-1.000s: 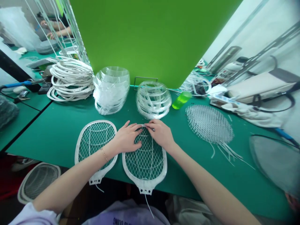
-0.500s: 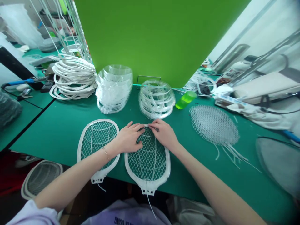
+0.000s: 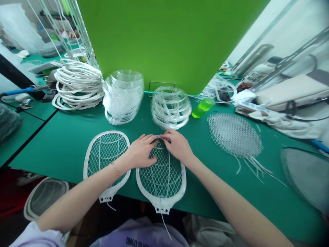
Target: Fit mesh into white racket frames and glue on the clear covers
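Note:
A white racket-shaped frame with wire mesh point(image 3: 161, 178) lies on the green table point(image 3: 64, 140) in front of me, handle end toward me. My left hand point(image 3: 141, 151) rests flat on the mesh's upper left part, fingers stretched toward the top rim. My right hand point(image 3: 177, 145) is at the top rim, fingers curled and pinching at the mesh edge. The fingertips of both hands meet at the frame's far end. A second meshed frame point(image 3: 106, 161) lies just left of the first.
Behind the hands stand two stacks of clear plastic frames point(image 3: 123, 96) point(image 3: 171, 107) and a pile of white rings point(image 3: 77, 85). A loose mesh sheet point(image 3: 233, 135) and a green bottle point(image 3: 203, 107) lie to the right. A green screen point(image 3: 164, 37) rises behind.
The hands stay at the frame's top rim; only small finger shifts and slight camera movement show.

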Motion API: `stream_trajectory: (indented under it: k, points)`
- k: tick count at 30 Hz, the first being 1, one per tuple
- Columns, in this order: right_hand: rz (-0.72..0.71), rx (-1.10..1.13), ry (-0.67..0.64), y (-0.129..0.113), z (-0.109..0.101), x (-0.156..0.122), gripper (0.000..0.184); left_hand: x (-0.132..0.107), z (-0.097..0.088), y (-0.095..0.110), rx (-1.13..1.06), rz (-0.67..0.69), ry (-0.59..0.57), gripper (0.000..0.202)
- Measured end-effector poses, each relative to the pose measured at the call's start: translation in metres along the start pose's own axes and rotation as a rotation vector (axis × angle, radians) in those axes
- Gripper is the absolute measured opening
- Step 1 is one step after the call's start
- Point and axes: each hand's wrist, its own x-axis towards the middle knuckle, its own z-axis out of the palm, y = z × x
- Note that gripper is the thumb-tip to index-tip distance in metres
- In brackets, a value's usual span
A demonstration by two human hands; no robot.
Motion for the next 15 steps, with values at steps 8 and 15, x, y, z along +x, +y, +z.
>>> stream_trajectory:
  k: [8, 15]
  points:
    - [0.023, -0.002, -0.023, -0.002, -0.0039, 0.0007, 0.021, 0.0013, -0.0002, -0.0001, -0.019, -0.004, -0.01, 0.056]
    - [0.054, -0.076, -0.005, -0.0092, -0.0024, -0.0005, 0.021, 0.0007, -0.0024, -0.002, 0.03, 0.013, 0.002, 0.054]
